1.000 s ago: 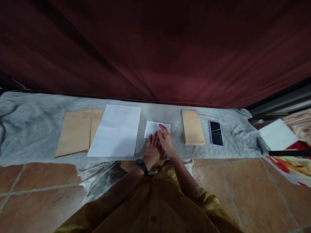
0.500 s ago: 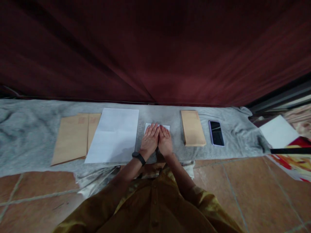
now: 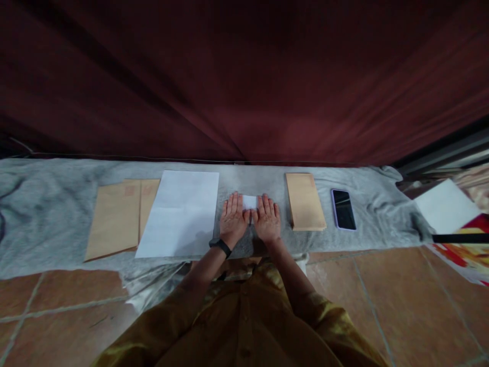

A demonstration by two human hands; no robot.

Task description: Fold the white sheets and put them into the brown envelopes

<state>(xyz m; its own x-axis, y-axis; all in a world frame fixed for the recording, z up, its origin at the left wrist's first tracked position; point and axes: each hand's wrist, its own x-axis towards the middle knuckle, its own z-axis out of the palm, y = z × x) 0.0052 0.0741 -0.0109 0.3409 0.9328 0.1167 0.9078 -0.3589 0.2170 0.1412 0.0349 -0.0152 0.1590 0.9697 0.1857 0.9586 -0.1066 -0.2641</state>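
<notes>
A dark red curtain (image 3: 244,86) fills the upper half of the frame. Below it a grey cloth (image 3: 244,178) runs from the left edge toward the right, and a brown tiled floor (image 3: 355,311) shows beneath. The person's mustard shirt (image 3: 244,326) takes up the lower centre. Left of centre lies a large white sheet (image 3: 179,214), partly covering two overlapping brown envelopes (image 3: 114,219) on its left. Right of centre sits a stack of narrower brown envelopes (image 3: 305,201).

In the middle of the frame, the left hand (image 3: 233,216) and the right hand (image 3: 267,219) lie palm down and flattened, fingers stretched out and close together, neither gripping anything. A phone (image 3: 344,209) rests right of the stack. The small white paper (image 3: 249,202) shows between the two hands at the frame's centre, its ends seeming to run under the fingers, the thumbs near its lower edge. A black wristband (image 3: 220,245) circles the left wrist.
</notes>
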